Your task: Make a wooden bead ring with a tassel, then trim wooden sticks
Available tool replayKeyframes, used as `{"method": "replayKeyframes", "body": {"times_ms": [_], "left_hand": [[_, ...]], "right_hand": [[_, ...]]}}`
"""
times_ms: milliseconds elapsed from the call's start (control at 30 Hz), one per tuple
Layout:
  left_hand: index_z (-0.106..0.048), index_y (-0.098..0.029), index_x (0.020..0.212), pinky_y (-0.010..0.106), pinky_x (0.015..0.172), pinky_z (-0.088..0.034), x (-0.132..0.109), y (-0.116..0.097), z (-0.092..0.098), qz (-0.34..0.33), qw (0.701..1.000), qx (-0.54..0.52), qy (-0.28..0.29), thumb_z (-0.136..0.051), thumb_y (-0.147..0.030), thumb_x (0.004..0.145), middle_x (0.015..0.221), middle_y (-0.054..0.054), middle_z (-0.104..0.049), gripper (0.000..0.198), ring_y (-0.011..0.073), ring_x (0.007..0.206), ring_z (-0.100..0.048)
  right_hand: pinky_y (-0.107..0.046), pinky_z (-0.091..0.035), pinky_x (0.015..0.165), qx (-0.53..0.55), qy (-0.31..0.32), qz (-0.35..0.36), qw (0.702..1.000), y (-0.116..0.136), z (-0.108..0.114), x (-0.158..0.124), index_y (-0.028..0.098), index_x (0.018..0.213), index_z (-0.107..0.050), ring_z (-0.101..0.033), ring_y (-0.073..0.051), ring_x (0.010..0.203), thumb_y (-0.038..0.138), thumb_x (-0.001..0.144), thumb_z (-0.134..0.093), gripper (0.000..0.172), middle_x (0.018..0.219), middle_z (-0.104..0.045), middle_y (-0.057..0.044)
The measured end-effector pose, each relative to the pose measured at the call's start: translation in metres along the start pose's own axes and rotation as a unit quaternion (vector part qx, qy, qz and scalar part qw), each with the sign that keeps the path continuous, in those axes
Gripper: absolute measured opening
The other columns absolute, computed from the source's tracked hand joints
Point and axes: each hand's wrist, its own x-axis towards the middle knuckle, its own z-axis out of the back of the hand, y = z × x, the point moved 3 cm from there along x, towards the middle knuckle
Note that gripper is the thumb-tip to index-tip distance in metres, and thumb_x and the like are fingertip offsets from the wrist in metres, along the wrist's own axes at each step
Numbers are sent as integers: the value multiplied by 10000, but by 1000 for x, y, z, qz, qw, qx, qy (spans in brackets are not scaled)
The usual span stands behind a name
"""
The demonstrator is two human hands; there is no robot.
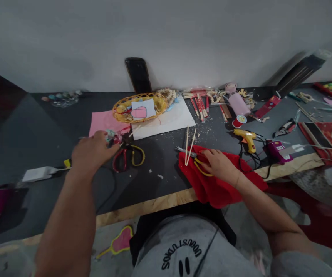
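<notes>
My left hand (92, 151) reaches out over the dark table, fingers curled around a small colourful object (111, 135) next to red and yellow scissors (127, 157). My right hand (219, 166) rests on a red cloth (215, 184) at the table's front edge, closed on yellow-handled scissors (196, 161). Two thin wooden sticks (189, 145) lie just left of that hand, partly on the cloth.
A yellow basket (122, 109) with a pink-and-white card stands behind a white board (171, 119) and pink sheet (104, 121). A yellow glue gun (247, 138), red thread spool (238, 121), pink bottle (237, 102), chopstick packs, a phone (317, 134) and tools crowd the right. A dark phone (138, 75) leans on the wall.
</notes>
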Motion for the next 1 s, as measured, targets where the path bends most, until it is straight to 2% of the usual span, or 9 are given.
{"method": "replayKeyframes", "body": {"times_ms": [100, 200, 300, 367, 467, 533, 633, 767, 1000], "left_hand": [[-525, -110, 1253, 374, 919, -439, -17, -48, 18, -7, 998, -4, -68, -469, -355, 908, 1241, 192, -630, 427, 323, 1155, -581], [-529, -160, 1235, 330, 800, -474, -33, -124, 6, -112, 986, -117, 47, -477, -447, 921, 1020, 110, -715, 428, 274, 962, -670], [-525, -149, 1221, 339, 785, -476, -41, -196, -18, -219, 965, -116, 83, -522, -515, 891, 1011, 150, -714, 492, 309, 978, -677], [-508, -114, 1222, 354, 797, -478, -38, -227, -31, -241, 964, -79, 81, -543, -516, 875, 1056, 214, -699, 532, 347, 1021, -668], [-469, -84, 1257, 366, 795, -483, -26, -252, -40, -231, 964, -58, 115, -547, -316, 861, 1074, 243, -696, 465, 356, 1015, -677], [-460, -85, 1267, 365, 785, -482, -17, -256, -38, -220, 965, -61, 130, -509, -187, 832, 1062, 237, -703, 450, 341, 986, -689], [-469, -113, 1283, 352, 788, -477, -5, -245, -28, -194, 969, -85, 124, -485, -149, 818, 1084, 215, -705, 467, 316, 996, -684], [-484, -128, 1327, 348, 808, -462, 2, -205, -14, -172, 973, -123, 92, -476, -211, 858, 1073, 162, -721, 476, 308, 1062, -652], [-618, -213, 1202, 310, 750, -445, -26, -146, -27, -163, 970, -92, 157, -511, -249, 861, 1040, 70, -736, 359, 264, 968, -668]], "right_hand": [[-388, -434, 972, 22, -34, 16, 999, -3, -11, -2, 131, 1249, -525, -577, -265, 1119, 214, 885, -584, 378, 1146, -638, -155], [-404, -436, 985, 29, -48, 10, 998, -6, -17, -1, 136, 1289, -516, -570, -274, 1105, 226, 865, -591, 440, 1154, -632, -149], [-407, -432, 994, 8, -55, 7, 998, -5, -19, -3, 138, 1297, -532, -558, -282, 1092, 231, 850, -603, 462, 1159, -622, -147], [-404, -437, 990, -5, -61, 2, 998, -4, -19, -6, 142, 1304, -539, -552, -286, 1085, 246, 857, -602, 463, 1166, -618, -147], [-400, -451, 974, -16, -65, -7, 998, -6, -19, -11, 144, 1315, -544, -550, -292, 1075, 275, 884, -581, 452, 1172, -619, -150], [-398, -455, 965, -20, -65, -14, 998, -12, -19, -13, 144, 1315, -551, -550, -296, 1072, 283, 898, -561, 439, 1173, -621, -152], [-394, -449, 972, -22, -72, -30, 997, -30, -18, -17, 147, 1304, -565, -554, -293, 1073, 282, 910, -542, 417, 1179, -624, -150], [-384, -438, 983, -21, -91, -65, 994, -68, -16, -22, 142, 1285, -574, -556, -286, 1114, 279, 909, -547, 401, 1191, -625, -158], [-361, -484, 857, 5, -127, -123, 984, -116, -13, -26, 131, 1223, -597, -629, -281, 974, 321, 849, -608, 420, 1071, -657, -161]]}}
